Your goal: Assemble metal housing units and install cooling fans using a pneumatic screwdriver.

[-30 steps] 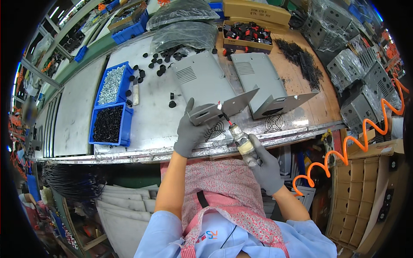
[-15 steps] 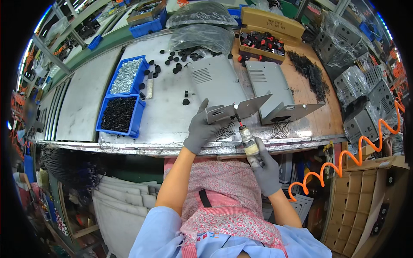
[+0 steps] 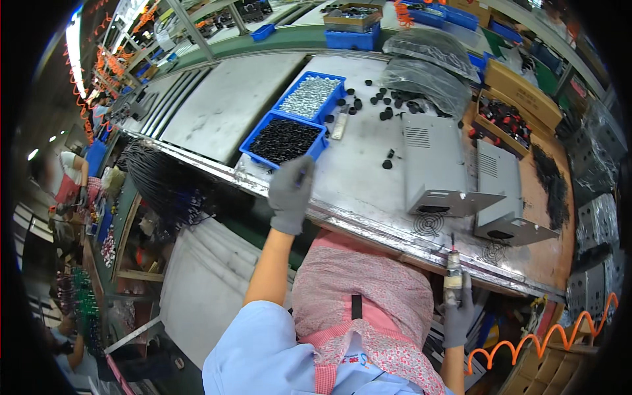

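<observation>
Left hand [image 3: 289, 191] has come off the nearer metal panel [image 3: 434, 158] since the earlier frame and is at the blue bin [image 3: 318, 146], while the right hand [image 3: 459, 316] has drawn its driver [image 3: 453, 278] back from that panel; the whole view has swung too. Largest first, the workbench [image 3: 365, 178] stretches to both sides of the bin. Well to the bin's right lie the panel and a second panel [image 3: 498, 174], side by side, long axes running away from the person. Just beyond the bin sits the silver-screw bin [image 3: 337, 92], the pair slanting away and rightward. The left hand is much the nearer one, just on the bin's near side, its fingers bent; I cannot tell whether it touches the rim or pinches anything. The right hand, well to the bin's right, is closed round the driver, whose bit points away from the person, apart from both panels. Black screws [image 3: 284, 140] fill the bin; black caps [image 3: 387, 164] are scattered to its right.
</observation>
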`<state>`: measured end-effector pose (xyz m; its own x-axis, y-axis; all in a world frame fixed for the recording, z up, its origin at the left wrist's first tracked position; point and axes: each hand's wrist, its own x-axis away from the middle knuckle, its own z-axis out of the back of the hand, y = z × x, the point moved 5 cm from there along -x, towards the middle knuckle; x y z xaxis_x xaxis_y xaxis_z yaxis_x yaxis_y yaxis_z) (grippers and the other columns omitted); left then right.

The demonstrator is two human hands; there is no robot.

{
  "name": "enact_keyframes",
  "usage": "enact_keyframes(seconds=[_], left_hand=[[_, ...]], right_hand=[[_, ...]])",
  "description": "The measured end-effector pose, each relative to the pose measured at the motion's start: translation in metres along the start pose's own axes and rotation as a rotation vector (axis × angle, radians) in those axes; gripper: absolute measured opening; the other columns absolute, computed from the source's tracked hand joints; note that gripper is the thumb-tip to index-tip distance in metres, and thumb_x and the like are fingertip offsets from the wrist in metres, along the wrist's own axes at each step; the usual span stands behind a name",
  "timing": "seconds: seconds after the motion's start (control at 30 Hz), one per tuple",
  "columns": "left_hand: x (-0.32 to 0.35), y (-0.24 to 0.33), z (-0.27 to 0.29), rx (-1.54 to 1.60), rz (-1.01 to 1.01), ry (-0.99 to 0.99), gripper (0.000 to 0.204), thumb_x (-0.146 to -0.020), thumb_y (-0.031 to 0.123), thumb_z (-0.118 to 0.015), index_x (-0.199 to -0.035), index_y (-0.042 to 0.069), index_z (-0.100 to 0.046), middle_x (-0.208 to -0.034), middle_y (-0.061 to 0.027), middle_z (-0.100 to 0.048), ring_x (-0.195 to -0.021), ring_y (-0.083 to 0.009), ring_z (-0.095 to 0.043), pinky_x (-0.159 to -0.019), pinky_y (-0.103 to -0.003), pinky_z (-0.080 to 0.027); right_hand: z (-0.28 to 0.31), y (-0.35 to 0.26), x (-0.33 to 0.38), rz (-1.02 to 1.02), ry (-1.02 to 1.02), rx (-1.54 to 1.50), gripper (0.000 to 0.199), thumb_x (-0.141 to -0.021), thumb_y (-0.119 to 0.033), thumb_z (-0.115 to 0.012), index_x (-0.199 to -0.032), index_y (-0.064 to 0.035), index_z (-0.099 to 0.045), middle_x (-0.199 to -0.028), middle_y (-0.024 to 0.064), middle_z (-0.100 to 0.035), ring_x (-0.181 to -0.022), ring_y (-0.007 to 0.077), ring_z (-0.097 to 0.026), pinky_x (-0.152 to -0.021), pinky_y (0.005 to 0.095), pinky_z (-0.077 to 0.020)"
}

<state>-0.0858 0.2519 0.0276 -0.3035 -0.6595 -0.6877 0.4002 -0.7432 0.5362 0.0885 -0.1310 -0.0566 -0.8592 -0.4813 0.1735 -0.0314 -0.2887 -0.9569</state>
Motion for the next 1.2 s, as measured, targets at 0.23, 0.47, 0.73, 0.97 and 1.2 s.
enact_keyframes(seconds=[0.23, 0.47, 0.73, 0.97, 1.2], left_hand=[[-0.043, -0.067, 0.003, -0.654, 0.195, -0.361, 0.046, -0.085, 0.047, -0.054, -0.119, 0.016, -0.052, -0.102, -0.0138, -0.058, -0.086, -0.0327, -0.063, -0.064, -0.044, -0.05], [-0.067, -0.055, -0.025, -0.873, 0.115, -0.613, 0.039, -0.09, 0.052, -0.041, -0.097, 0.014, -0.051, -0.09, -0.0154, -0.06, -0.077, -0.0375, -0.063, -0.061, -0.048, -0.049], [-0.07, -0.08, -0.025, -0.677, 0.308, -0.481, 0.039, -0.092, 0.046, -0.039, -0.093, 0.01, -0.055, -0.089, -0.0197, -0.063, -0.082, -0.0344, -0.064, -0.068, -0.048, -0.048], [-0.064, -0.153, -0.02, 1.429, 1.166, -0.159, 0.034, -0.097, 0.034, -0.039, -0.104, 0.003, -0.051, -0.09, -0.011, -0.059, -0.086, -0.0245, -0.061, -0.053, -0.019, -0.05], [-0.065, -0.143, -0.014, 1.259, 1.088, -0.2, 0.029, -0.096, 0.026, -0.042, -0.111, 0.003, -0.05, -0.093, -0.0104, -0.057, -0.086, -0.0185, -0.06, -0.055, -0.02, -0.051]], right_hand=[[-0.006, -0.01, -0.007, 0.123, -0.035, 0.101, 0.06, -0.077, -0.002, -0.047, -0.137, -0.0016, -0.036, -0.119, 0.0098, -0.054, -0.103, 0.0134, -0.05, -0.089, 0.024, -0.0386], [-0.006, -0.003, -0.007, 0.024, -0.021, 0.117, 0.06, -0.079, -0.008, -0.05, -0.137, -0.0029, -0.036, -0.118, 0.0106, -0.055, -0.102, 0.0139, -0.052, -0.089, 0.0254, -0.0401], [-0.006, -0.005, -0.005, 0.099, 0.01, 0.13, 0.059, -0.08, -0.004, -0.052, -0.137, -0.0031, -0.037, -0.12, 0.0106, -0.055, -0.101, 0.0132, -0.052, -0.089, 0.0251, -0.0402], [-0.003, 0.005, -0.007, 0.087, -0.008, 0.109, 0.059, -0.08, -0.005, -0.051, -0.137, -0.0032, -0.036, -0.121, 0.0111, -0.054, -0.103, 0.0141, -0.052, -0.09, 0.0254, -0.0393], [-0.007, -0.009, -0.006, 0.105, -0.036, 0.079, 0.059, -0.079, -0.005, -0.052, -0.136, -0.0034, -0.037, -0.119, 0.011, -0.055, -0.102, 0.0146, -0.052, -0.09, 0.0259, -0.0397]])
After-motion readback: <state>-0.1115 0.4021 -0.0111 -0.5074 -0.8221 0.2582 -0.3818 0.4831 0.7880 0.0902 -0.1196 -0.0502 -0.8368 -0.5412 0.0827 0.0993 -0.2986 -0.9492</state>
